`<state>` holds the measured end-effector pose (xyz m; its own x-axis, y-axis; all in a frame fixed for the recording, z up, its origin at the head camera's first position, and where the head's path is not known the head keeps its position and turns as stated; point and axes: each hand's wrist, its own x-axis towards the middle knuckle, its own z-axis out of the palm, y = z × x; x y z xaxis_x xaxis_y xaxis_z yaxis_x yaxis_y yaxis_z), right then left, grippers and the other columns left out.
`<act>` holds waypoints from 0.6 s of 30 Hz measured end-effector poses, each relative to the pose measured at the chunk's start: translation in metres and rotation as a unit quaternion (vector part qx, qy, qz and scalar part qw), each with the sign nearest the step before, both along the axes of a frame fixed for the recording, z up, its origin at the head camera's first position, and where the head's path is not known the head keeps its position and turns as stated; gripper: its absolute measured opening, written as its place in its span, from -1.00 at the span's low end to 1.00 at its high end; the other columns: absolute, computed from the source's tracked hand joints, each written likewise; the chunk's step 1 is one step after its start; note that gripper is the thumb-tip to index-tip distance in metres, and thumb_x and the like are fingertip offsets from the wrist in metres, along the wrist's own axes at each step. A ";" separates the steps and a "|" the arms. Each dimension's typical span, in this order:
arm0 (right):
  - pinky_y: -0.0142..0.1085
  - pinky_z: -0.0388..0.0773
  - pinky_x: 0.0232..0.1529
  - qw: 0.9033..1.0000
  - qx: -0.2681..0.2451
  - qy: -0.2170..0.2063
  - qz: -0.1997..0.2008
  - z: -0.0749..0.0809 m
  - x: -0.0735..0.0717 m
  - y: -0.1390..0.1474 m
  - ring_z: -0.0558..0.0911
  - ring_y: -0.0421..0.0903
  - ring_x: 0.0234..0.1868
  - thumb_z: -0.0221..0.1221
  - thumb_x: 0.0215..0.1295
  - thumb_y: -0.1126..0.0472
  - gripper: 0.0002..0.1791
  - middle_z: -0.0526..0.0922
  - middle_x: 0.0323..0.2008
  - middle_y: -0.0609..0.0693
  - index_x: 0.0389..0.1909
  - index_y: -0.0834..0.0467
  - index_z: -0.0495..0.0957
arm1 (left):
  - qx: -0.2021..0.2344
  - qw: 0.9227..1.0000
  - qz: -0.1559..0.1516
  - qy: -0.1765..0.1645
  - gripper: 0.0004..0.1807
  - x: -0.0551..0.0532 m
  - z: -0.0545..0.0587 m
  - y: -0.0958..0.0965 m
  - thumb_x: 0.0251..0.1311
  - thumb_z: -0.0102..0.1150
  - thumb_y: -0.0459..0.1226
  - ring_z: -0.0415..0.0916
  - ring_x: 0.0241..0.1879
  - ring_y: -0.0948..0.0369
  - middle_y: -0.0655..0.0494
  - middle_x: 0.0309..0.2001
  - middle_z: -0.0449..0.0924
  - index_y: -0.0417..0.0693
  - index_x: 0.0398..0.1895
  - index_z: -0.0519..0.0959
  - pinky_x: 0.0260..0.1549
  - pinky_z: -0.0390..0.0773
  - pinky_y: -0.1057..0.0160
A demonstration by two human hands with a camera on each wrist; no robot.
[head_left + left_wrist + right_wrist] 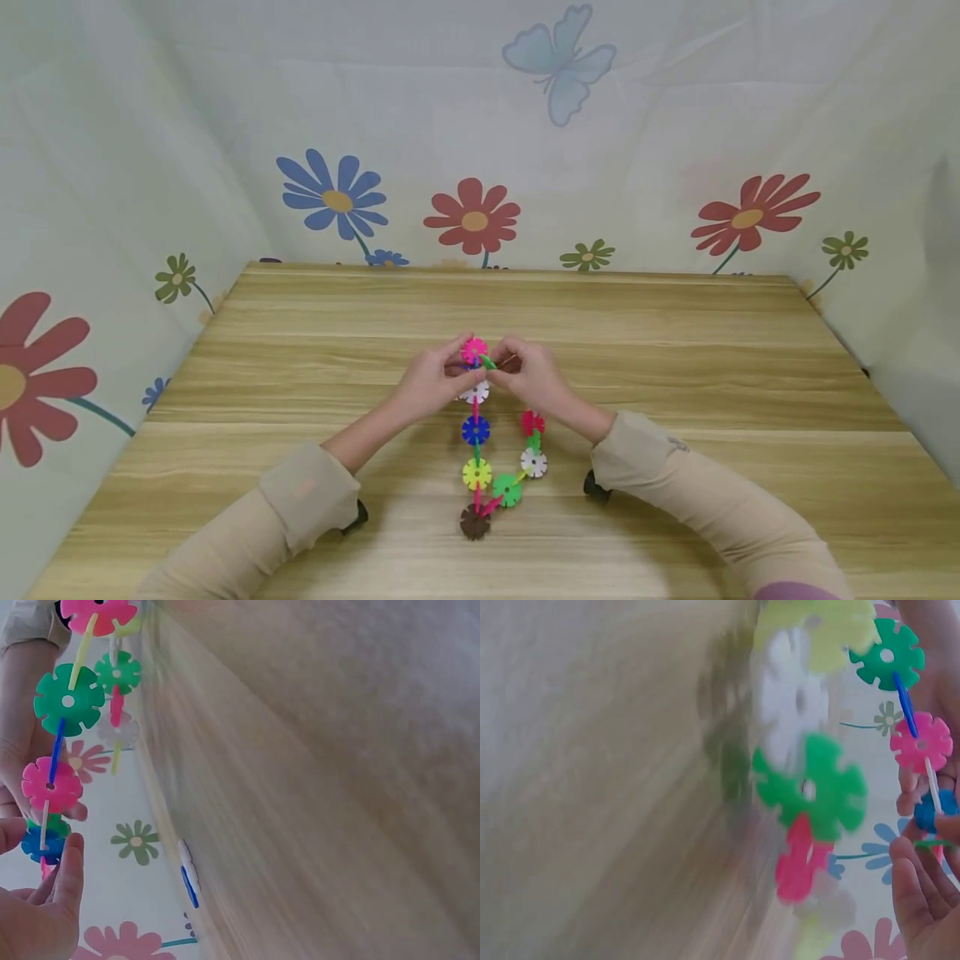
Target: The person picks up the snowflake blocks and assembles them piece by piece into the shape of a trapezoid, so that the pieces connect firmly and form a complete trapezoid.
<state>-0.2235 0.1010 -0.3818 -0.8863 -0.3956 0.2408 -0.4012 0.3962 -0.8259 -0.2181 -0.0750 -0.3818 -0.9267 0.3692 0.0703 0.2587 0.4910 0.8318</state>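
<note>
A chain of notched plastic snowflake discs runs between both hands and down over the table. My left hand [431, 383] pinches the chain near its top, at a blue disc [43, 844] below a pink disc [474, 351]. Close beside it, my right hand [538, 379] pinches a green disc [934, 844], seen nearly edge-on, against the blue one; whether they are joined I cannot tell. Below hang a white disc [477, 392], a dark blue disc [476, 431] and a yellow disc [477, 474]. A brown disc [475, 523] marks the bend, where the chain turns up through another green disc [507, 491].
Wood-grain table [300, 333] lies under the hands. A flower-printed curtain [420, 108] surrounds its back and sides. Dark wrist-camera parts [596, 486] stick out below the cuffs. In the left wrist view, a thin white piece [189, 864] and a blue one appear edge-on near the tabletop.
</note>
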 end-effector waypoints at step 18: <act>-0.36 0.54 -0.34 0.997 -0.027 -0.069 -0.020 0.001 -0.018 0.012 0.57 -0.02 -0.34 0.18 0.08 0.34 -0.84 0.57 -0.26 0.25 -0.31 0.31 0.51 | -0.005 0.999 0.037 -0.012 -0.30 -0.011 0.023 -0.043 0.08 0.14 -0.17 0.52 -0.09 0.07 -0.12 -0.05 0.54 -0.05 0.30 0.13 -0.19 0.56 0.23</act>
<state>-0.2414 0.1133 -0.3809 -0.9274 -0.3482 0.1364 -0.2676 0.3631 -0.8925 -0.2295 -0.1183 -0.3585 -0.9526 0.3010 0.0444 0.2018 0.5162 0.8324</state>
